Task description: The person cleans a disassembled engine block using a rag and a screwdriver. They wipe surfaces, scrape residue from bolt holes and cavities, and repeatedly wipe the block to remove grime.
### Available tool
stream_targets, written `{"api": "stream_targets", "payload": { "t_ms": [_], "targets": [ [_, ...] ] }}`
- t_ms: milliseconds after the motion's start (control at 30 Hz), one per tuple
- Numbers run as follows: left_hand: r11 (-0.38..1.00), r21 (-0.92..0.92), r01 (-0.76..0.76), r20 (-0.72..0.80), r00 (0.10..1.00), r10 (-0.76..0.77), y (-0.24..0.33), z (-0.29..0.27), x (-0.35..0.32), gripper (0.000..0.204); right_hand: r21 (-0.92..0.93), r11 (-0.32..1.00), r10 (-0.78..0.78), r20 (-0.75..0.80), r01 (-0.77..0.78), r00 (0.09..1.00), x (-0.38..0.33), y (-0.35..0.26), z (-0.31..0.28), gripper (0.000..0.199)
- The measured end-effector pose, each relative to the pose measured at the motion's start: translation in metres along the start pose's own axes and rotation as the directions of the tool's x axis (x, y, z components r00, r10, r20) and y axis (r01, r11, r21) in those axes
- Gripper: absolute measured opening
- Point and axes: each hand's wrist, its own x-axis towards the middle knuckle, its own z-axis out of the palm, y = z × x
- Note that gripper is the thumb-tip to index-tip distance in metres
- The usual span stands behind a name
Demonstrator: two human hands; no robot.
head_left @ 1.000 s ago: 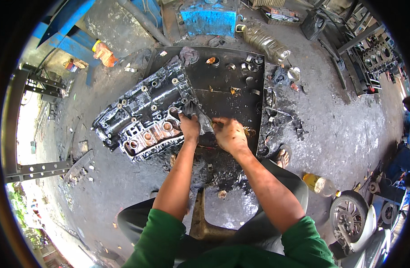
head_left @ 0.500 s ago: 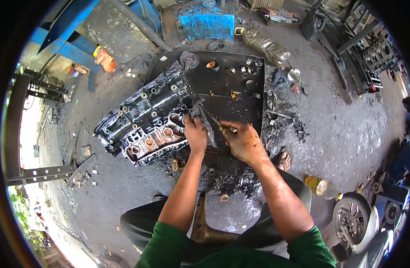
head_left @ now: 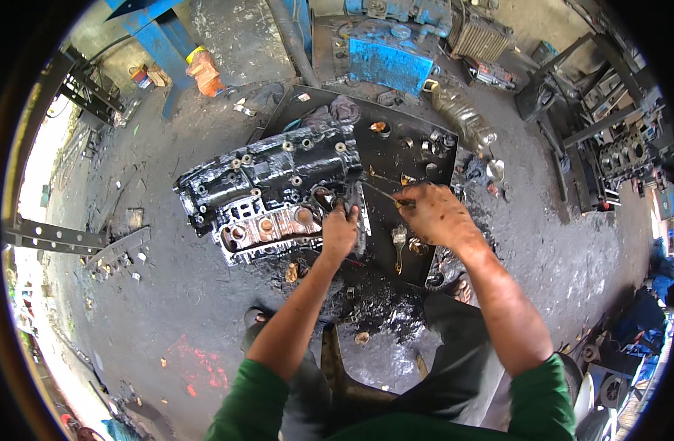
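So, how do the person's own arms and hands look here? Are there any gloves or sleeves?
No gloves: both hands are bare. The left hand and the right hand are smeared with dark grime, which also runs up the right forearm. The forearms are bare too. Green sleeves cover only the upper arms, ending near the elbows. No watch, ring or bracelet shows.

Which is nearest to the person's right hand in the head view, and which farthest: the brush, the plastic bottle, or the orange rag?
From the right hand:
1. Brush, just below-left on the black tray.
2. Plastic bottle, upper right, off the tray.
3. Orange rag, far upper left by the blue frame.
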Motion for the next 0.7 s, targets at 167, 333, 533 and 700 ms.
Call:
{"api": "stream_targets", "payload": {
  "t_ms": [167,333,533,700],
  "targets": [
    [0.952,-0.286,0.111,0.041,0.994,-0.103,0.011,0.011,0.023,0.031,-0.279,0.96,-0.001,-0.065,-0.017,0.998,0.019,-0.039,0.017,0.023],
    [0.932,-0.36,0.04,-0.031,0.998,-0.055,0.015,0.013,0.021,0.028,-0.402,0.911,0.114,0.023,-0.095,0.993,-0.014,-0.062,0.027,0.022],
    [0.911,-0.412,-0.004,-0.116,0.992,-0.048,0.039,0.012,0.021,0.028,-0.377,0.919,0.087,-0.094,-0.116,0.992,-0.015,-0.055,0.027,0.021],
    [0.935,-0.352,-0.046,-0.105,0.994,0.009,0.04,0.017,0.024,0.028,-0.464,0.886,-0.023,-0.022,0.01,0.999,0.019,-0.039,-0.007,0.017]
  ]
}}
